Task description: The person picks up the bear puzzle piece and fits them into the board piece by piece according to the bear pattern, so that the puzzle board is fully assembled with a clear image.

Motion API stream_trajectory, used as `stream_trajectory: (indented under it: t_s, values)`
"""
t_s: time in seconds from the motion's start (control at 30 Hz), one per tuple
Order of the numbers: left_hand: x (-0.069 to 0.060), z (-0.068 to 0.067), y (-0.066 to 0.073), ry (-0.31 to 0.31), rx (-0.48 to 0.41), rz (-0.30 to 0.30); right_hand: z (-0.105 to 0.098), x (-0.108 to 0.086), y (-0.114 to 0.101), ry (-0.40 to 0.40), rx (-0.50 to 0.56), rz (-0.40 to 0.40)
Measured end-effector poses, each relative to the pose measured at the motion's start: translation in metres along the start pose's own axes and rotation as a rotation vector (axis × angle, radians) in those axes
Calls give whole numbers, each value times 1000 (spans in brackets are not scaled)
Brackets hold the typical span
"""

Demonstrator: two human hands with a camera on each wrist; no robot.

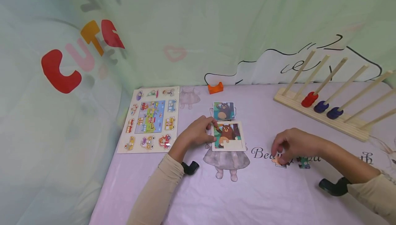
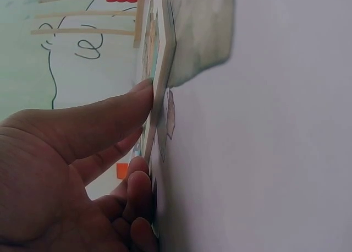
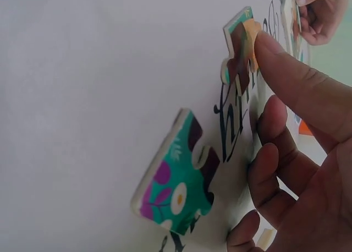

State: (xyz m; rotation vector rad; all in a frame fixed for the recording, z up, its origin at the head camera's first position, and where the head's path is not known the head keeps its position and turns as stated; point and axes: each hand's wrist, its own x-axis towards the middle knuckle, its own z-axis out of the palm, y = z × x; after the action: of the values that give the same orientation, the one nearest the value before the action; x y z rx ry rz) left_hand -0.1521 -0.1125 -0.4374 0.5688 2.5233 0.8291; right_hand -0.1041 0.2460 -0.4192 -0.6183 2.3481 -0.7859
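Observation:
My left hand (image 1: 199,130) holds the left edge of a framed bear jigsaw puzzle (image 1: 244,139), with thumb and fingers at its border. Several pieces form a brown bear; bare board shows at the lower right. In the left wrist view, the thumb (image 2: 118,117) lies against the board's edge. To the right, my right hand (image 1: 294,146) pinches a brown and orange puzzle piece (image 3: 237,56) at the cloth; the fingertip behind it is hidden. Beside it lies a green piece with a white flower (image 3: 179,180), apart from the fingers.
A bear picture card (image 1: 224,110) lies just behind the puzzle. At left is a vehicle peg board (image 1: 123,142). An orange block (image 1: 215,88) stands at the back. A wooden peg rack (image 1: 321,116) with red and blue beads occupies the right rear.

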Motion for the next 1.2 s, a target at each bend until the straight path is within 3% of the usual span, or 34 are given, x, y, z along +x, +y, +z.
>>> stream_trajectory:
  t_s: [0.23, 0.77, 1.2]
  values:
    - [0, 0, 0, -1, 3, 9, 1, 0, 2, 2, -4, -32]
    - [0, 0, -1, -1, -6, 12, 2, 2, 3, -11, -6, 29]
    - [0, 0, -1, -1, 0, 17, -6, 0, -1, -59, 33, -32]
